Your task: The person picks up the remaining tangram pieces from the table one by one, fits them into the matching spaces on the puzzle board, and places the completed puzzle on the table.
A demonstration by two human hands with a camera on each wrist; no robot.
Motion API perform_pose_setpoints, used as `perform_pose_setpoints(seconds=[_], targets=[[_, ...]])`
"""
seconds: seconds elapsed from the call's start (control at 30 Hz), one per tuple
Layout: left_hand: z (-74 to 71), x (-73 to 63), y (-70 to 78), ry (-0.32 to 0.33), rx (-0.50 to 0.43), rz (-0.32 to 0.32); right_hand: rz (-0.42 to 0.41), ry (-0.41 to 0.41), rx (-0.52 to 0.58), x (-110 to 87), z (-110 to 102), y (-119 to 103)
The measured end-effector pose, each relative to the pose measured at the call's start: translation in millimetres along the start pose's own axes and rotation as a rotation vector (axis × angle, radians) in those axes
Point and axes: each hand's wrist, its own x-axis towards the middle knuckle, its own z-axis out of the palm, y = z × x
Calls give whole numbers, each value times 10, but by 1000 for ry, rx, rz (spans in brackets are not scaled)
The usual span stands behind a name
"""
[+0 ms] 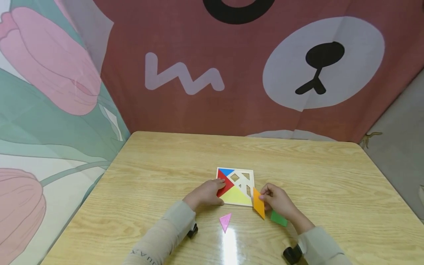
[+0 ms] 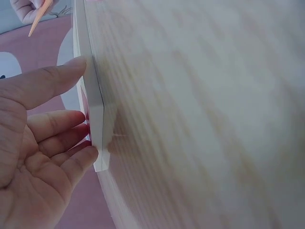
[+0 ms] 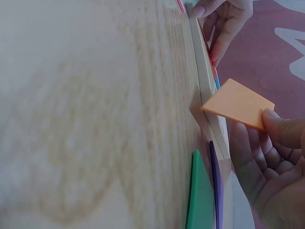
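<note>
A square tangram board (image 1: 243,182) lies on the table with red (image 1: 223,187), yellow (image 1: 236,196) and blue (image 1: 226,171) pieces in it; cut-outs show bare at its upper right. My left hand (image 1: 207,192) rests on its left side, fingertips over the red piece. In the left wrist view, the left thumb (image 2: 62,78) touches the board's edge. My right hand (image 1: 277,199) pinches an orange parallelogram piece (image 3: 240,102) between thumb and fingers, tilted up beside the board's right edge. A green piece (image 1: 279,218) lies under the right hand.
On the table (image 1: 165,158), a pink triangle piece (image 1: 225,222) lies in front of the board. In the right wrist view, a purple piece (image 3: 216,183) is beside the green one. A printed cloth (image 1: 185,114) hangs behind the table's far edge.
</note>
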Motion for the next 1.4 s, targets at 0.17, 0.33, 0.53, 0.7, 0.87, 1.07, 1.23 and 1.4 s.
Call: perform_pose_setpoints(seconds=[0.17,0.33,0.53,0.7,0.87,1.07,1.23,1.4], targets=[[-5,-13,1,3,1,9,-42,14,15,20,-20,2],[-19,-31,12,-4,-11,0,-31,32,29,57,-10,-8],[-11,-29,15,-9,-5,2,33,53,24,107,17,6],[-2,-23,5,-5,-11,3,27,62,28,151,20,15],[3,-24,-19,6,-7,13,21,75,44,216,41,24],[8,-10,-45,29,29,58,8,94,36,239,55,3],[-15,-9,-31,22,26,55,-5,105,44,258,41,-6],[-36,-12,-15,19,26,59,-8,113,52,278,34,-17]])
